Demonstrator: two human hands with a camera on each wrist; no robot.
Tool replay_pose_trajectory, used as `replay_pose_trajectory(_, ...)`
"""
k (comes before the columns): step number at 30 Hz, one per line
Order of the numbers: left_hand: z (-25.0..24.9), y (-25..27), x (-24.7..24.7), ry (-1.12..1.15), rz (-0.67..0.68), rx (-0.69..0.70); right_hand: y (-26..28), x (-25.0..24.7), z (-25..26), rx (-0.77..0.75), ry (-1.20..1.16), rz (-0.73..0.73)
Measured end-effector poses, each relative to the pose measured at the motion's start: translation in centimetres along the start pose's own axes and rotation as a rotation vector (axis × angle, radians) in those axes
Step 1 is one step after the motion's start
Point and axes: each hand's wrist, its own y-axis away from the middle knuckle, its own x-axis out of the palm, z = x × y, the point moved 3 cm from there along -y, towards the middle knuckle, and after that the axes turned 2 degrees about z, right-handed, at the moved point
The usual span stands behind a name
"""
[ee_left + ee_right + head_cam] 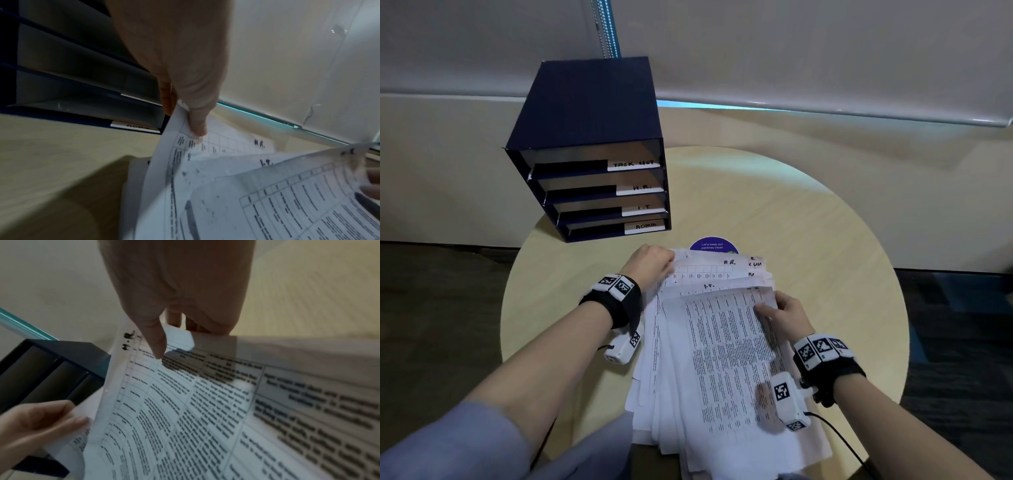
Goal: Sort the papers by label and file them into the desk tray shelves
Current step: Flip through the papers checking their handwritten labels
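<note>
Our left hand (654, 265) pinches the far-left corner of an H.R.-marked sheet (705, 270), while our right hand (786, 313) pinches the top right corner of the top sheet (726, 359), also marked H.R. Under both hands lies the loose, fanned stack of papers (654, 387). We judge that these thin, limp, slippery sheets could drag neighbours along or slide off the smooth round table (825, 240). The stiff dark desk tray (585, 113), with its narrow labelled shelves, stands just beyond our left hand.

1 dark navy 4-shelf desk tray (585, 113), 4 white labels, 1 loose stack white printed papers (722, 359), 1 round purple sticker (714, 245), 2 hands.
</note>
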Motion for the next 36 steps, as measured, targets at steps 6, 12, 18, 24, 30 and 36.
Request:
replay_pose_trajectory(6,0.4,1.8,-4.7,0.092,-0.297,0.019,0.3,0.0,-0.7,0.05,0.047,-0.003)
replay_pose_trajectory(12,5.1,5.4,-15.4,0.443,-0.801,-0.103,0.5,-0.1,-1.5,0.147,-0.002,-0.016)
replay_pose_trajectory(18,9.7,7.2,-17.5,0.825,-0.5,-0.073,0.0,-0.6,-1.8,0.197,-0.018,0.025)
replay_pose_trajectory(24,6.1,6.5,-8.5,0.729,0.144,-0.042,0.4,-0.9,-1.5,0.211,-0.045,0.064)
replay_pose_trajectory(30,0.0,4.9,1.7,0.576,0.31,-0.129,-0.4,-0.6,-2.6,0.251,-0.18,0.088)
replay_pose_trajectory(36,-2.3,3.9,5.2,0.633,0.234,-0.216,0.9,-0.2,-2.1,0.125,0.02,0.105)
